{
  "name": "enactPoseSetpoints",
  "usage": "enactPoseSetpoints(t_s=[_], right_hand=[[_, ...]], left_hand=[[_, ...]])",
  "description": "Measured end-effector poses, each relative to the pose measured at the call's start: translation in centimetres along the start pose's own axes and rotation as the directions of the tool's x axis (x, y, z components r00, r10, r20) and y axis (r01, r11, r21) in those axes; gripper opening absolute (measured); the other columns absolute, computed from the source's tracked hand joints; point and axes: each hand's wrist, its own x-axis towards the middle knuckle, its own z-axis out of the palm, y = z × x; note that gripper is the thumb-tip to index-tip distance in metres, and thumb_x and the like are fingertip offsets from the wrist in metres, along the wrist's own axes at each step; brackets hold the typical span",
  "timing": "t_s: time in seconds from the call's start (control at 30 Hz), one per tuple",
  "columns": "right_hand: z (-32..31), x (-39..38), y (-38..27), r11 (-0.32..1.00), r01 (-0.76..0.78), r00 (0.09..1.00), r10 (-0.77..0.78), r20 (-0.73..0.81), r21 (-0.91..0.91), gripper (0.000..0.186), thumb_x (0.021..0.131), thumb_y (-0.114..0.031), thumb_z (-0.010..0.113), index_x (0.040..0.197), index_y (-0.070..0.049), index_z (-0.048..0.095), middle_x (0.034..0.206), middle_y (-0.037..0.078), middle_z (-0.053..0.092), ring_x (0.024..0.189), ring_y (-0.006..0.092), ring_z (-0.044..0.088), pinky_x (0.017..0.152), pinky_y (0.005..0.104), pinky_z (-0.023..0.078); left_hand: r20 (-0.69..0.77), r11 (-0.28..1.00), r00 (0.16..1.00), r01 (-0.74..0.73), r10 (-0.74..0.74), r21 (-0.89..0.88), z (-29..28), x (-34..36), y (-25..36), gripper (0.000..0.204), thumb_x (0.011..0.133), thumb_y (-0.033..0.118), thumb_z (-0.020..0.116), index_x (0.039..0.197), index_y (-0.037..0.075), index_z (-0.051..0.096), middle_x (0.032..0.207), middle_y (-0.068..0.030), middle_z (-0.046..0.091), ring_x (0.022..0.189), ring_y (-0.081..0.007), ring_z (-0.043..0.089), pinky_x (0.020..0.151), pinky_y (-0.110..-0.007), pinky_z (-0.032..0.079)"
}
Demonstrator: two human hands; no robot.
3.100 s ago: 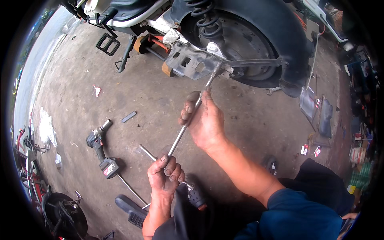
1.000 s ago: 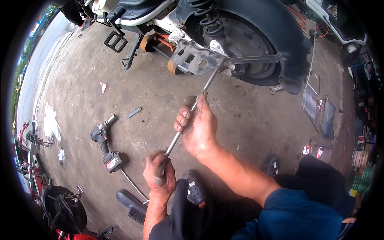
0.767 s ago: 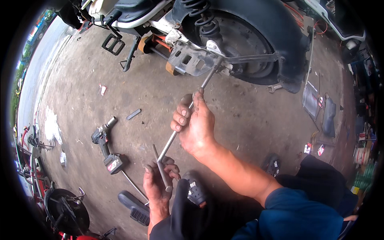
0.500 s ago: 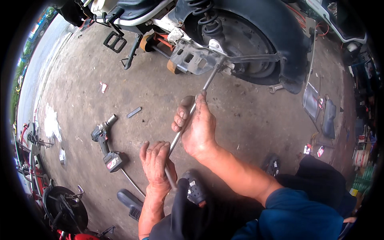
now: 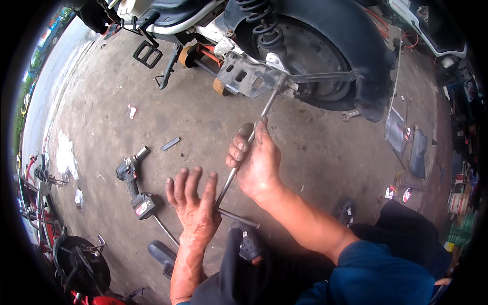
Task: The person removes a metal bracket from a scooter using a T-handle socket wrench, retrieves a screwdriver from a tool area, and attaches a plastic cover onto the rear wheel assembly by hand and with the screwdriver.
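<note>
A long metal T-handle socket wrench [image 5: 228, 187] slants up to the rear axle area of a scooter, its far end meeting the fitting beside a grey metal bracket plate [image 5: 247, 87]. My right hand [image 5: 260, 163] is closed loosely round the middle of its shaft. At the near end, my left hand [image 5: 195, 207] has its fingers spread, with the thumb side against the crossbar, part of which it hides. Behind the bracket are the rear wheel [image 5: 325, 63], a coil shock absorber [image 5: 270, 38] and a black mudguard [image 5: 351, 30].
On the concrete floor lie a cordless impact wrench [image 5: 133, 178], a small grey metal bar [image 5: 171, 144] and a spanner [image 5: 351, 115] under the mudguard. A kickstand [image 5: 168, 68] and pedal [image 5: 147, 54] hang from the scooter. Another wheel [image 5: 81, 264] is at lower left.
My left hand has spread its fingers and moved slightly left. The wrench's crossbar has turned and now points right. My right hand has shifted a little right, still round the shaft.
</note>
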Motion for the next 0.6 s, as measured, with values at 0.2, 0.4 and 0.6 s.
enactPoseSetpoints(t_s=[0.2,0.4,0.6], right_hand=[[-0.2,-0.1,0.1,0.999,-0.046,0.995,0.044,0.086,0.026,0.037,0.094,-0.047,0.042,0.081,-0.013,0.048,0.059,-0.003,0.039,0.053,0.0101,0.038,0.049,0.0250,0.032],[0.5,0.0,0.9,1.000,0.006,1.000,-0.006,0.016,0.021,0.036,0.094,-0.047,0.042,0.082,-0.014,0.047,0.060,-0.003,0.039,0.053,0.0098,0.037,0.050,0.0246,0.032],[-0.5,0.1,0.4,0.998,-0.067,0.989,0.064,0.133,0.014,0.037,0.093,-0.049,0.043,0.082,-0.014,0.047,0.061,-0.003,0.039,0.056,0.0099,0.039,0.053,0.0254,0.033]], left_hand=[[0.416,-0.299,0.679,0.291,-0.605,-0.909,0.2,-5.6,-0.3,0.056,0.075,0.009,0.069,0.123,-0.007,0.044,0.112,-0.0182,0.055,0.107,-0.0299,0.053,0.096,-0.042,0.039],[-0.098,0.937,0.995,-0.014,-0.021,-0.348,1.6,-2.1,-0.5,0.046,0.071,-0.007,0.059,0.115,0.003,0.049,0.103,-0.0123,0.058,0.096,-0.0293,0.056,0.091,-0.044,0.040],[0.277,-0.193,0.556,0.205,-0.784,-0.960,1.2,-4.6,0.3,0.066,0.077,0.025,0.071,0.127,-0.005,0.039,0.120,-0.0186,0.049,0.114,-0.0287,0.047,0.097,-0.043,0.037]])
